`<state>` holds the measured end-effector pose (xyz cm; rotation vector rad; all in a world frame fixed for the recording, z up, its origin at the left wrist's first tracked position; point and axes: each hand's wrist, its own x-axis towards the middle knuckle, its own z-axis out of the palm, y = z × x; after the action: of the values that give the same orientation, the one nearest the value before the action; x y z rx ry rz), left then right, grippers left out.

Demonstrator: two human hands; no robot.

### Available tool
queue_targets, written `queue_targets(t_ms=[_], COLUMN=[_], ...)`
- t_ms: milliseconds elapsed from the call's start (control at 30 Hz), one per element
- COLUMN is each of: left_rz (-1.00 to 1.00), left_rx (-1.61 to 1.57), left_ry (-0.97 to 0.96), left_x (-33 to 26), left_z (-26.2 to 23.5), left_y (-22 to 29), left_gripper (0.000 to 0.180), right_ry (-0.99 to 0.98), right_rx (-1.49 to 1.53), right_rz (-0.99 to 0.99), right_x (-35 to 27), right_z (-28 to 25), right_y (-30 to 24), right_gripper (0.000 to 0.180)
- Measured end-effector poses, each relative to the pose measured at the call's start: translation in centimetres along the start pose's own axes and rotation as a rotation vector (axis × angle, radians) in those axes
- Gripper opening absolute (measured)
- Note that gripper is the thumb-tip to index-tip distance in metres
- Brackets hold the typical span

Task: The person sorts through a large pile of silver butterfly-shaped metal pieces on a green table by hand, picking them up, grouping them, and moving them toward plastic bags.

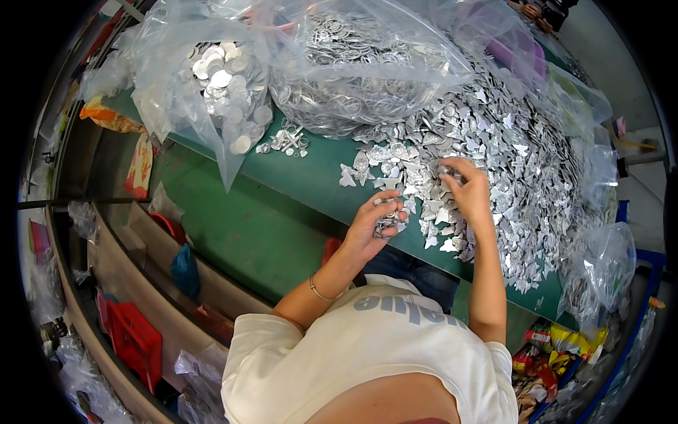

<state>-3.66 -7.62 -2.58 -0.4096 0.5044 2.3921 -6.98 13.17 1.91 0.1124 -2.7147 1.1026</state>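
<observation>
A wide heap of flat silver metal pieces [526, 177], many shaped like butterflies, spreads over the green table [314, 173]. Close to the table's front edge, my left hand [364, 227] is curled around several small silver metal pieces [388, 222]. My right hand [472, 194] is at the heap's near left part, its thumb and fingers pinched on a small silver piece [445, 169] whose exact shape is partly hidden. Left of the heap lies a small cluster of ring-like and cross-like metal pieces [288, 143].
Behind the cluster stand a clear bag of round silver discs [220, 78] and a larger clear bag of ring-like pieces [335, 85]. A purple container [522, 60] sits at the back right. Red plastic [138, 343] lies at lower left, with colourful wrappers [558, 346] at lower right.
</observation>
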Motion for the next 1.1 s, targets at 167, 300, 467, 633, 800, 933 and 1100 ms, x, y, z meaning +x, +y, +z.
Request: queue_targets(t_ms=[167,300,467,633,800,933,1100], left_rz=[-0.018,-0.049,-0.042,-0.041,-0.084,-0.088,-0.074], left_rx=[-0.013,-0.06,-0.032,-0.045,-0.032,-0.015,-0.025], left_ry=[-0.001,-0.007,-0.002,-0.01,-0.021,-0.018,-0.028], left_x=[0.1,0.0,-0.3,-0.6,0.0,0.5,0.5], left_z=[0.3,0.8,1.0,0.7,0.5,0.8,0.7], left_y=[-0.1,-0.4,-0.7,-0.8,-0.7,-1.0,-1.1], left_gripper=[0.021,0.018,0.017,0.015,0.014,0.013,0.013], right_ry=[0.169,0.286,0.191,0.211,0.019,-0.008,0.177], right_rx=[0.291,0.048,-0.311,0.046,0.496,0.307,0.019], right_rz=[0.229,0.079,0.129,0.136,0.517,0.388,0.169], right_x=[2.3,6.9,9.8,8.1,2.8,-0.3,-1.7], right_z=[-1.9,0.5,3.1,1.5,-2.3,-1.7,-1.3], right_y=[2.2,2.3,2.4,3.8,0.7,1.3,1.6], right_gripper=[0.02,0.022,0.024,0.018,0.01,0.013,0.013])
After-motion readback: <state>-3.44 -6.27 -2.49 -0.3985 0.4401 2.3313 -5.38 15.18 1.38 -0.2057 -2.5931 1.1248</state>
